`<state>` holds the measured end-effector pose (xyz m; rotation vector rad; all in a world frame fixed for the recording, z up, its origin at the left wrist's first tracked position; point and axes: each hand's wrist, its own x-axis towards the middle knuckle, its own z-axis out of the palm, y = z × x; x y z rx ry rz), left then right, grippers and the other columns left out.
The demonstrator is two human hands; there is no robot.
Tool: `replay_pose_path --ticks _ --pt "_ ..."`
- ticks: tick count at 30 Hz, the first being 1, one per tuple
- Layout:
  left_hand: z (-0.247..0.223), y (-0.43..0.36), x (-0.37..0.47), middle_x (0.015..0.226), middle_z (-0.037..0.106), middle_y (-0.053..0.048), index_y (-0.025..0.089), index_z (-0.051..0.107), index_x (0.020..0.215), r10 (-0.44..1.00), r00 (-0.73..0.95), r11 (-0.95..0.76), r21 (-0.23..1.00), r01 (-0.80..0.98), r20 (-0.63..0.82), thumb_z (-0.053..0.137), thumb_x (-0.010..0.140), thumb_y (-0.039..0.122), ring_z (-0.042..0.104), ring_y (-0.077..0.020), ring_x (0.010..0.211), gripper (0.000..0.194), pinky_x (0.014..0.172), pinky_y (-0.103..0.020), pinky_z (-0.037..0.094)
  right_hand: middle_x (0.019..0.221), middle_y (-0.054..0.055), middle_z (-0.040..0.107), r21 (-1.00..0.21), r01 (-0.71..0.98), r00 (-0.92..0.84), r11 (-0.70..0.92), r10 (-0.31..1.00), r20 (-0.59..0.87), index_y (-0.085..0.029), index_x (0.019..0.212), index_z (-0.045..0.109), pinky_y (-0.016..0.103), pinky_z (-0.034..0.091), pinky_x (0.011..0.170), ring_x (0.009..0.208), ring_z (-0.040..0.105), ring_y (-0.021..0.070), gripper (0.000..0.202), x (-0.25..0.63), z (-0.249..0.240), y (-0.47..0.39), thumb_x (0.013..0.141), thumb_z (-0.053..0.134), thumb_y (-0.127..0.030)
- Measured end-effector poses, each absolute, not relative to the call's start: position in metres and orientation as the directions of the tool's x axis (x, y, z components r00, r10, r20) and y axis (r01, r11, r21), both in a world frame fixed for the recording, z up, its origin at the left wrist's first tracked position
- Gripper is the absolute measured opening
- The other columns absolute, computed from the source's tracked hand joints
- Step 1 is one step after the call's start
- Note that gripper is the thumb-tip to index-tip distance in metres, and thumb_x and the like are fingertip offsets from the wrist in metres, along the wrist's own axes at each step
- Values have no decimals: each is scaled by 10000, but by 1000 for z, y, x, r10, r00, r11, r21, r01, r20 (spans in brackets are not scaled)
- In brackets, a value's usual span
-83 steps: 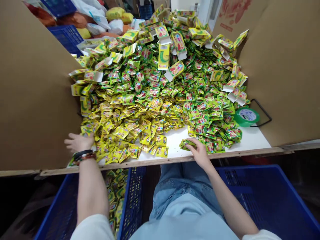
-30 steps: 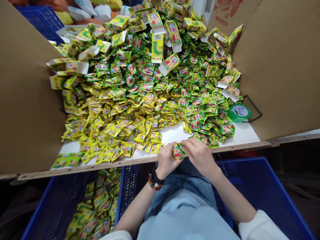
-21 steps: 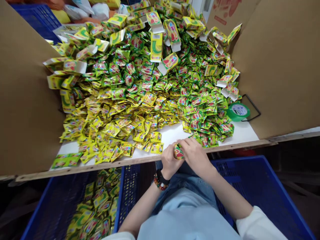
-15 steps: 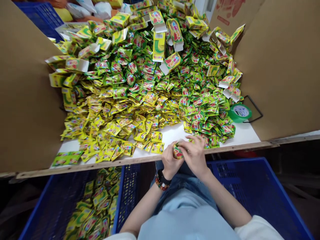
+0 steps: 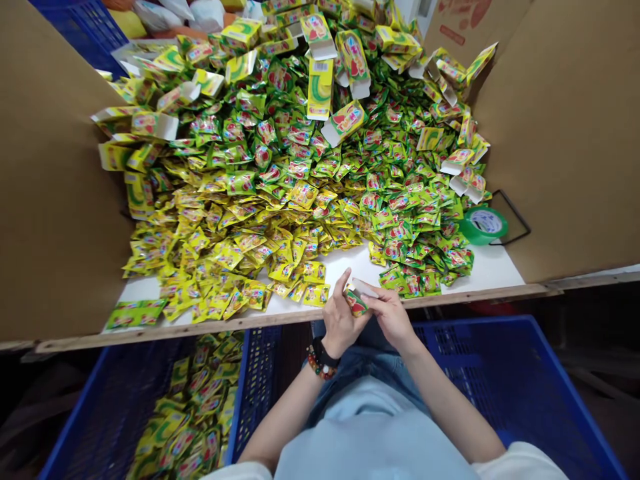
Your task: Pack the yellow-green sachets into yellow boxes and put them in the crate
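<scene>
A small printed box [image 5: 357,303] with a white flap raised is held between my two hands at the table's front edge. My left hand [image 5: 341,316] is closed around its left side, with one finger pointing up. From the right, my right hand [image 5: 393,315] pinches the box near the flap. Yellow sachets [image 5: 237,253] lie in a heap left of my hands, and green sachets [image 5: 413,227] are heaped behind and to the right. Printed boxes [image 5: 319,90] with open flaps rest on top of the pile.
Brown cardboard walls [image 5: 565,147] flank the white tabletop [image 5: 345,267]. A green tape roll [image 5: 483,225] lies at the right. Below are a blue crate holding packed boxes [image 5: 173,427] at left and another blue crate [image 5: 510,380] at right.
My right hand's fingers have come down and closed on the box, and a left finger has lifted. The box's white flap now shows more. The view has shifted slightly.
</scene>
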<state>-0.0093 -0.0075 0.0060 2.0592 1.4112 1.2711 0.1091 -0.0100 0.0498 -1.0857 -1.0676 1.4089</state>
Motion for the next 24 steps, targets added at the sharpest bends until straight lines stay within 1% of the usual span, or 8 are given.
replay_pose_path --ticks 2,5,7,9,15,20,22,24 --pt "8 -7 -10 1319 538 -189 160 294 1376 884 122 -433 692 577 452 580 857 380 610 -267 1144 632 901 -407 540 1201 50 700 -996 -79 -52 42 998 46 -249 1117 732 502 480 1041 1162 639 294 329 108 50 -13 824 662 -379" --pt "7 -6 -11 1188 605 -145 165 378 1304 900 120 -406 703 584 420 533 863 307 655 -224 993 488 820 -361 552 1219 51 684 -978 99 -13 182 983 181 -254 1144 716 495 492 1033 1154 645 296 322 105 49 -15 834 668 -331" --pt "5 -6 -10 1124 623 -127 165 405 1270 910 93 -377 711 593 405 514 858 274 658 -217 946 440 790 -347 549 1177 54 700 -976 141 46 166 984 174 -238 1141 716 492 525 994 1090 680 297 305 102 47 -14 858 638 -323" --pt "4 -6 -8 1089 631 -117 161 409 1261 912 72 -364 714 598 404 519 851 275 656 -220 928 440 775 -343 548 1175 53 696 -981 140 72 134 987 145 -225 1151 709 489 533 987 1084 683 298 310 101 45 -12 874 615 -325" --pt "6 -6 -4 1078 634 -108 155 411 1254 903 82 -378 689 618 422 515 856 287 657 -234 904 432 756 -350 550 1169 31 703 -972 150 19 179 983 184 -253 1147 712 464 537 991 1076 688 276 290 105 44 -10 899 573 -315" --pt "6 -7 -5 1032 633 -101 183 411 1237 901 70 -367 667 648 427 520 848 284 647 -221 857 417 722 -351 544 1131 41 727 -975 175 139 139 977 165 -252 1138 720 442 552 970 1074 689 272 292 104 41 -12 904 556 -308" --pt "4 -8 -7 1007 632 -97 183 403 1241 905 64 -360 674 645 422 491 868 285 641 -212 826 397 706 -346 539 1129 51 731 -958 223 99 181 973 207 -252 1167 705 430 562 949 1069 693 266 308 103 40 -13 918 532 -302" --pt "2 -9 -7 1028 628 -100 179 392 1251 905 59 -363 690 627 422 468 887 283 641 -205 849 386 723 -343 535 1154 65 724 -913 282 -34 295 954 298 -252 1224 670 410 573 919 1055 697 254 342 103 39 -14 914 534 -297"
